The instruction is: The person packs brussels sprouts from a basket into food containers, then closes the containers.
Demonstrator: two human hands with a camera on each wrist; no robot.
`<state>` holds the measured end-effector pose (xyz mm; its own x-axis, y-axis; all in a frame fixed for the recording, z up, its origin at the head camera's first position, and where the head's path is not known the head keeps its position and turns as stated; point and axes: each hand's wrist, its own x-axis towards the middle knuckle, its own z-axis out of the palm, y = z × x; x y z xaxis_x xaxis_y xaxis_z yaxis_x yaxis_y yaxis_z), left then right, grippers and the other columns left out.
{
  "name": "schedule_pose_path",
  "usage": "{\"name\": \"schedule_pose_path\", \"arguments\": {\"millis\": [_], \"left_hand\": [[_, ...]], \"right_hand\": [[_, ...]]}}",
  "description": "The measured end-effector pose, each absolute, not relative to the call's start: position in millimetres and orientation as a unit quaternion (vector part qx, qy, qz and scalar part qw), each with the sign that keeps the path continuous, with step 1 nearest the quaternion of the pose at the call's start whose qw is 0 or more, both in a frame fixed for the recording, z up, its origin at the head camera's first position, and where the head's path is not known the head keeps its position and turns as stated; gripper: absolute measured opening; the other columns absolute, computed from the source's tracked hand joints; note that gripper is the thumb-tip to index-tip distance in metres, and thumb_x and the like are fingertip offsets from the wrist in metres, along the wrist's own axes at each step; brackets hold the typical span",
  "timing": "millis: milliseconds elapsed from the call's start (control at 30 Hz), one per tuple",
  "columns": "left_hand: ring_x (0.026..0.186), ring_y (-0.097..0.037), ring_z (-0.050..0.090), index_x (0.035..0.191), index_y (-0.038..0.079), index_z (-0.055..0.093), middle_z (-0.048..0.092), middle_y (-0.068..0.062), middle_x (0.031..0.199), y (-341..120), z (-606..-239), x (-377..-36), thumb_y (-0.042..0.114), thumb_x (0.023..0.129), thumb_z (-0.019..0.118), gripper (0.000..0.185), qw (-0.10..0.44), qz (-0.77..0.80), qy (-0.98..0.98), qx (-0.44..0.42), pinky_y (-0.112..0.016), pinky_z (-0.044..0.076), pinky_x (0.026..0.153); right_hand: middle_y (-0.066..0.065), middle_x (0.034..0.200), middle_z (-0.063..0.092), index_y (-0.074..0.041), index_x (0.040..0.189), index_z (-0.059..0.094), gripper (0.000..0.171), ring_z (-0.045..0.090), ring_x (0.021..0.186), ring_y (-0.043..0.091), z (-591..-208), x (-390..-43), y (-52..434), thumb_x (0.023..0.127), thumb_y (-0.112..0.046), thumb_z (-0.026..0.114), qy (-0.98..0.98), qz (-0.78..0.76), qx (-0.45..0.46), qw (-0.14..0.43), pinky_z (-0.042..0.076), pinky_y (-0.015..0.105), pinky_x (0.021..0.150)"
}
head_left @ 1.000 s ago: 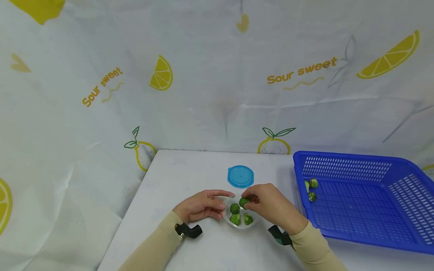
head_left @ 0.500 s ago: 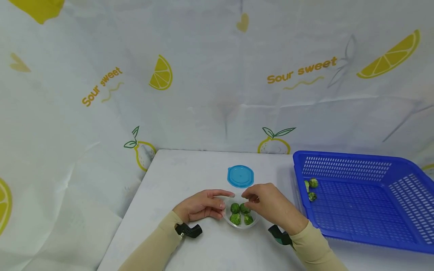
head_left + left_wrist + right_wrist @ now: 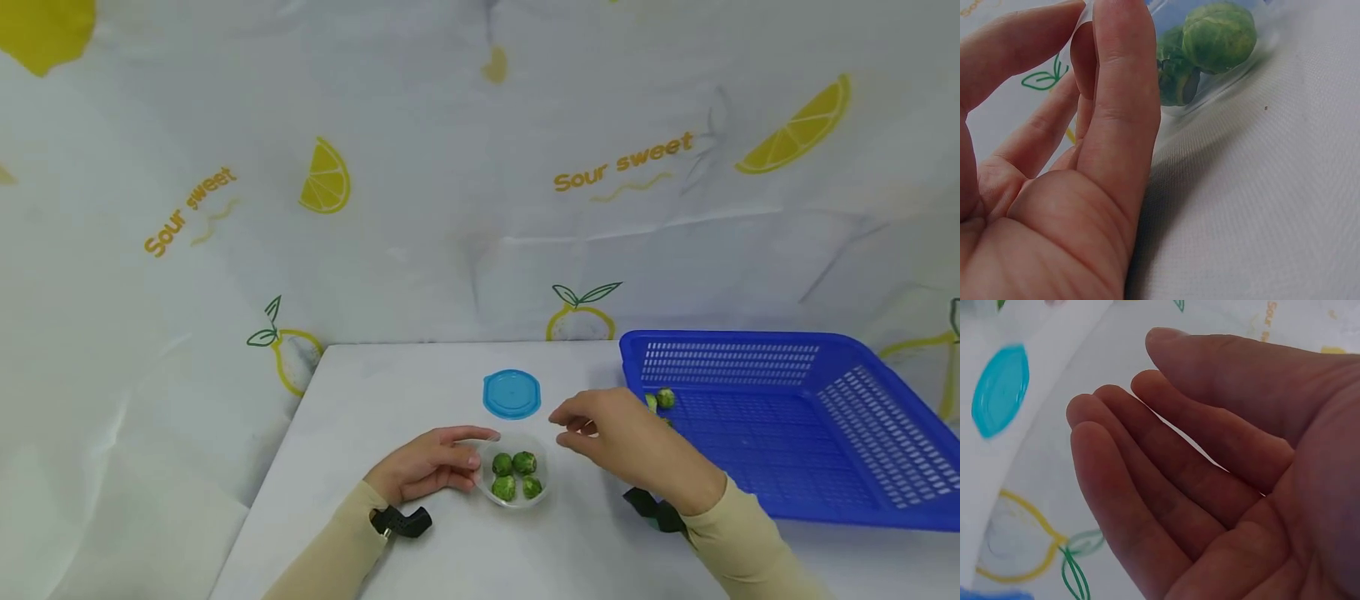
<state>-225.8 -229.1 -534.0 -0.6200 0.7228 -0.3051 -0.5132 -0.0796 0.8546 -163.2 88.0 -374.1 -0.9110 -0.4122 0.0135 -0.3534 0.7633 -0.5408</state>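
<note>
Now our left hand (image 3: 427, 467) grips the clear bowl (image 3: 545, 475) of Brussels sprouts (image 3: 514, 475), steadying it; our right hand (image 3: 622, 437) hovers beside it, relaxed and empty.

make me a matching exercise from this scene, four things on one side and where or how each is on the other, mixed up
Things:
1. blue lid
2. clear bowl
3. blue basket
4. right hand

States:
A. holds four sprouts, gripped by the left hand
B. empty, fingers relaxed, above the table
C. flat on the table behind the bowl
D. at the table's right, sprouts in its near-left corner

Pairs: 1-C, 2-A, 3-D, 4-B
</note>
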Motion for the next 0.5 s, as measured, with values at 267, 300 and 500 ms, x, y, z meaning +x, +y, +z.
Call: {"name": "schedule_pose_path", "arguments": {"millis": [267,300,500], "left_hand": [[0.084,-0.009,0.074,0.16,0.007,0.05,0.074,0.0,0.095,-229.7,-534.8,-224.6,0.006,0.103,0.07,0.061,0.423,0.733,0.523,0.102,-0.026,0.067,0.086],[0.084,-0.009,0.074,0.16,0.007,0.051,0.074,0.0,0.095,-229.8,-535.0,-224.7,0.005,0.103,0.069,0.06,0.423,0.733,0.523,0.102,-0.026,0.067,0.086],[0.085,-0.009,0.074,0.16,0.007,0.051,0.075,0.0,0.095,-229.4,-535.3,-223.6,0.005,0.104,0.067,0.058,0.424,0.734,0.521,0.099,-0.026,0.067,0.086]], "right_hand": [[-0.004,0.107,0.08,-0.014,0.119,0.082,0.02,0.073,0.095,0.011,-355.4,-180.3,151.2,0.1,-0.02,0.078,0.95,-0.249,-0.182,0.054,0.065,0.036,0.08],[-0.004,0.107,0.08,-0.014,0.12,0.082,0.021,0.074,0.096,0.011,-355.8,-184.4,160.6,0.1,-0.021,0.078,0.952,-0.243,-0.178,0.058,0.065,0.037,0.081],[0.0,0.111,0.081,-0.008,0.123,0.08,0.027,0.076,0.1,0.02,-370.0,-213.1,214.0,0.101,-0.024,0.078,0.958,-0.222,-0.169,0.071,0.065,0.048,0.086]]}}
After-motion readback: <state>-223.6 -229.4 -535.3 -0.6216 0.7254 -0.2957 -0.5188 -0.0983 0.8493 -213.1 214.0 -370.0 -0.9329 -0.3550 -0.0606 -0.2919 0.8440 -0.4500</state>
